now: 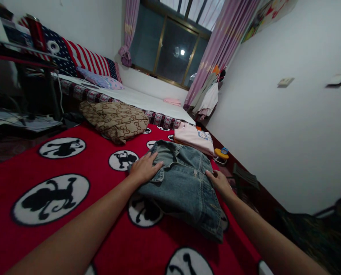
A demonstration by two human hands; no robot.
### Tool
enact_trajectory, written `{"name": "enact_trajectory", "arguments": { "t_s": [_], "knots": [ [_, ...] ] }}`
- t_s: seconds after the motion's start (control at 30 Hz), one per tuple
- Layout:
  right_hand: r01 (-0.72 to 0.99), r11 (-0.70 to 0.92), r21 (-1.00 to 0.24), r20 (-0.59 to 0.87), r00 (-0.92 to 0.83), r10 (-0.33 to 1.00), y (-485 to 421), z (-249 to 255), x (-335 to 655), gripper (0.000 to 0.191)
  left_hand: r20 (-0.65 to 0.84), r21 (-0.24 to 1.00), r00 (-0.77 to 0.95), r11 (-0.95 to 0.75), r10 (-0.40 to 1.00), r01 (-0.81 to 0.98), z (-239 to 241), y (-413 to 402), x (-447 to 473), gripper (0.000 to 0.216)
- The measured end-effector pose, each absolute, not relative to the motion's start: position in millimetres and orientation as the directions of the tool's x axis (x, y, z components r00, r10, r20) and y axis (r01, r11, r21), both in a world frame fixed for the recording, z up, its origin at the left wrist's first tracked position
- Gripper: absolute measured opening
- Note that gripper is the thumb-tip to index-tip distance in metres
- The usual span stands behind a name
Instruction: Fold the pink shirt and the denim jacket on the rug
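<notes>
A folded blue denim jacket (184,187) lies on a red blanket (102,183) printed with black-and-white round figures. My left hand (144,167) rests flat on the jacket's left edge, fingers spread over the denim. My right hand (219,181) touches the jacket's right edge near a button, fingers curled against the cloth. Neither hand lifts the jacket.
A folded pink garment (195,138) lies just beyond the jacket. A brown patterned bag (116,119) sits on the blanket to the left. Behind are a white bed (142,100), striped pillows (86,59), a window (170,49), pink curtains (222,46). A dark table (21,57) stands left, a white wall (287,126) right.
</notes>
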State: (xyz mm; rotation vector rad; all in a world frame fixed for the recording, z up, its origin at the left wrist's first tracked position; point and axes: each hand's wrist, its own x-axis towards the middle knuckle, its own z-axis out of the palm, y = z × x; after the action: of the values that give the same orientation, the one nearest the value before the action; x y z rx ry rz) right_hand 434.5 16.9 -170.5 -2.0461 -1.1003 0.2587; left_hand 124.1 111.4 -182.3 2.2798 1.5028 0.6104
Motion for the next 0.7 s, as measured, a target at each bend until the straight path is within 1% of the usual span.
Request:
{"name": "enact_trajectory", "arguments": {
  "t_s": [0.07,0.1,0.13,0.2,0.27,0.33,0.4,0.47,0.53,0.6,0.7],
  "knots": [
    [0.414,-0.356,-0.838,-0.039,0.605,0.796,12.5,-169.5,427.9,0.035,0.178,0.51,0.348,-0.389,0.921,0.767,-182.7,111.3,123.1,0.066],
    [0.305,-0.366,-0.88,-0.136,0.576,0.806,11.4,-168.3,425.1,0.035,0.188,0.512,0.349,-0.395,0.918,0.763,-182.8,111.4,122.7,0.065],
    [0.211,-0.365,-0.907,-0.205,0.536,0.819,10.6,-166.7,422.5,0.035,0.2,0.513,0.351,-0.403,0.915,0.758,-182.9,111.5,122.2,0.064],
    [0.111,-0.332,-0.937,-0.252,0.445,0.86,9.6,-162.7,417.2,0.039,0.229,0.516,0.353,-0.42,0.907,0.746,-183.2,111.2,121.9,0.061],
    [0.115,-0.258,-0.959,-0.2,0.369,0.907,8.2,-158.3,409.6,0.047,0.257,0.53,0.342,-0.428,0.904,0.732,-183.5,110.6,122.4,0.058],
    [0.157,-0.163,-0.974,-0.098,0.354,0.93,6.1,-154.3,399.5,0.054,0.278,0.563,0.322,-0.425,0.905,0.709,-184.1,110.5,123.2,0.056],
    [0.221,-0.102,-0.97,-0.002,0.413,0.911,4.1,-151.1,389.6,0.058,0.308,0.623,0.305,-0.433,0.901,0.651,-185.4,113.2,122.4,0.053],
    [0.288,-0.109,-0.951,0.058,0.514,0.856,3.3,-146.7,382.6,0.06,0.361,0.703,0.265,-0.447,0.894,0.553,-188.0,120.5,117.4,0.049],
    [0.355,-0.12,-0.927,0.12,0.585,0.802,5.2,-137.8,378.3,0.061,0.427,0.765,0.154,-0.447,0.891,0.464,-192.8,132.5,106.3,0.044],
    [0.437,-0.097,-0.894,0.198,0.581,0.789,10.8,-121.0,373.9,0.06,0.451,0.803,-0.011,-0.4,0.893,0.443,-199.6,146.4,90.4,0.042],
    [0.539,-0.018,-0.842,0.297,0.492,0.819,29.1,-79.2,361.5,0.056,0.367,0.858,-0.231,-0.232,0.901,0.458,-209.6,162.1,67.6,0.041]
  ]
}}
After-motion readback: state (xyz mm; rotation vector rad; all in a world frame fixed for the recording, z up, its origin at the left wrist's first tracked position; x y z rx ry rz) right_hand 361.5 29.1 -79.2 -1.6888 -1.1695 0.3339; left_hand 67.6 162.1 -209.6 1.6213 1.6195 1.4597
